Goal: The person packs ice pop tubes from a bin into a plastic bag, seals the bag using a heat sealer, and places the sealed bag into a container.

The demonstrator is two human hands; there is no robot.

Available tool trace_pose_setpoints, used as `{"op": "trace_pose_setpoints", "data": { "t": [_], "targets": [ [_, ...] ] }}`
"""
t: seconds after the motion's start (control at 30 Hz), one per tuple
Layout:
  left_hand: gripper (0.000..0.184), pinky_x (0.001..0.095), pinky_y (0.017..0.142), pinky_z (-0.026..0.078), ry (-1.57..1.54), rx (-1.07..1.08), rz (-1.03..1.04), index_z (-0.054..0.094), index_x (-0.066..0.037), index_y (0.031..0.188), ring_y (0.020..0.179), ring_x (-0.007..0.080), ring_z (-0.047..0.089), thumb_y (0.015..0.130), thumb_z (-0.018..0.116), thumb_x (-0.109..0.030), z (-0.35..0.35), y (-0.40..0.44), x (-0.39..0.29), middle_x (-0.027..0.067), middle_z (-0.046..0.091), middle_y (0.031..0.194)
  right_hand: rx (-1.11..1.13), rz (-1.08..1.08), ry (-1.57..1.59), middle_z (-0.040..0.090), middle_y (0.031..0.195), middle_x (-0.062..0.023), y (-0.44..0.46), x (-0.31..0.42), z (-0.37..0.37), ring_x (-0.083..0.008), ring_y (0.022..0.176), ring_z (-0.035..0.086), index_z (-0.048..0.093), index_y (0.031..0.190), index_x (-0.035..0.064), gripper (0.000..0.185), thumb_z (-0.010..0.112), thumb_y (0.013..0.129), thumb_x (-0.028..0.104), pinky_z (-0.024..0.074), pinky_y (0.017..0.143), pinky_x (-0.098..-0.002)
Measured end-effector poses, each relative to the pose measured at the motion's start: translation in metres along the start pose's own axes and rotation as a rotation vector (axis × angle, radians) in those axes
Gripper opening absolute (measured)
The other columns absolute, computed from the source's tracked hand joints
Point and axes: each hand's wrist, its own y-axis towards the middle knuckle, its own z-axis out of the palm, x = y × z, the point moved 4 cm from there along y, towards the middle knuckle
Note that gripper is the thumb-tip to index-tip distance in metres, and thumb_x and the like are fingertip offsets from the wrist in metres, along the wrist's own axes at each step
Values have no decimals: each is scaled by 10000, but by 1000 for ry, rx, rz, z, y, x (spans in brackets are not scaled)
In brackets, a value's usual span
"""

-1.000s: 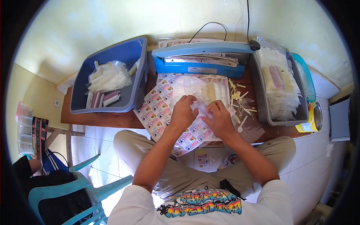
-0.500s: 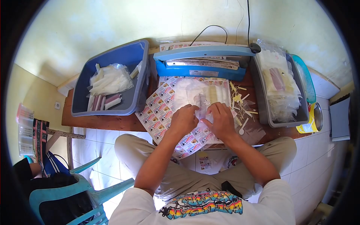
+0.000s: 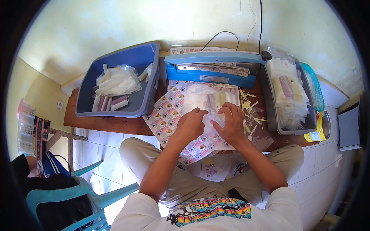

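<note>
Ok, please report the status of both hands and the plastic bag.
Left hand by plastic bag, grip unclear. Right hand open. Bag lying over printed sheets. No obstruction visible.

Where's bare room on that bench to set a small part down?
Free: narrow strip of bench in front of the blue bin; printed sheet's left part, between blue bin and left hand.
Crowded: sheet's centre, with plastic bags by left hand and right hand; scraps between sheet and grey bin; grey bin, heaped with packets.
</note>
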Motion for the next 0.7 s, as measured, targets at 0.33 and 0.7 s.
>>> {"op": "trace_pose_setpoints", "data": {
  "t": [0.33,0.7],
  "targets": [
    [318,442,793,579,-155,-521,162,757,-36,1126,920,345,730,883,618,116,-74,-23,1,134,749,1050,17,-124,173,576,1396,-137,8,53,-14,-341,1275,518,647,1331,112,556,854,820,176,368,1093,-487],
    [298,360,858,592,-50,-975,-104,762,13,1120,946,277,771,919,580,137,-181,-66,83,161,771,1006,4,-314,644,652,1231,-185,114,158,29,-328,1067,690,619,1338,36,452,756,908,45,568,933,-422]
  ]
}}
